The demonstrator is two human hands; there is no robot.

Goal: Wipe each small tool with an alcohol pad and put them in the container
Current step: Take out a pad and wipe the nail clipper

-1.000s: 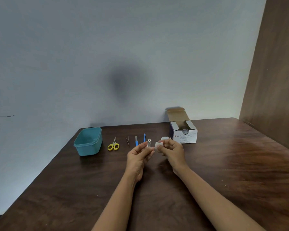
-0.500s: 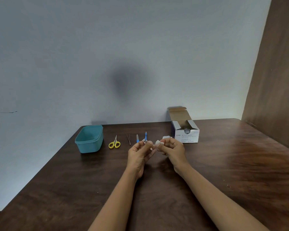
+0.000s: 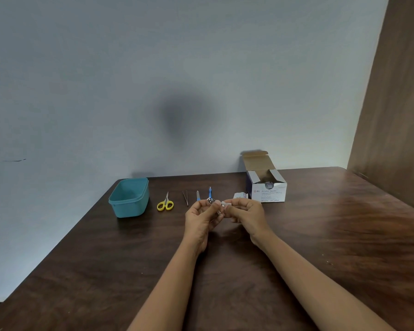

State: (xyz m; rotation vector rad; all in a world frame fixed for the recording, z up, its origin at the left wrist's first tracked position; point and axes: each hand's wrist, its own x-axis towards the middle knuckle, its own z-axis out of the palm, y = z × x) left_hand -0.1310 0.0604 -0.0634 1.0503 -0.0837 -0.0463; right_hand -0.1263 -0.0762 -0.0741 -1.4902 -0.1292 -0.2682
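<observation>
Metal, small and stiff: the clipper [image 3: 210, 201] you are cleaning looks light and hard, and I judge it slick once the alcohol wets it, so pinch it by its flat sides rather than its edges. It will not bend or break, but a hinged lever on a tool like this can swing, so keep a fingertip against it. The alcohol pad [image 3: 225, 204] is the opposite: soft, limp and damp. It folds round whatever you press it on.

The clipper sits above the table between your two hands, raised in front of you. Your left hand [image 3: 201, 218] pinches it with curled fingers, one end poking above the fingertips and a bit of metal showing below them. Your right hand [image 3: 246, 213] pinches the white pad and holds it just beside the clipper — whether the pad is touching it, I cannot tell at this size.

Beyond your hands, a blue-handled tool [image 3: 210, 192], a file [image 3: 198, 195], tweezers [image 3: 185, 198] and yellow scissors [image 3: 165, 203] lie in a row on the table [image 3: 320, 235], none of them yet in the container. The teal container [image 3: 129, 207] stands at the left end of that row, well apart from your hands. A torn wrapper [image 3: 240, 195] lies near your right hand, with the open swab box [image 3: 269, 193] behind it.
</observation>
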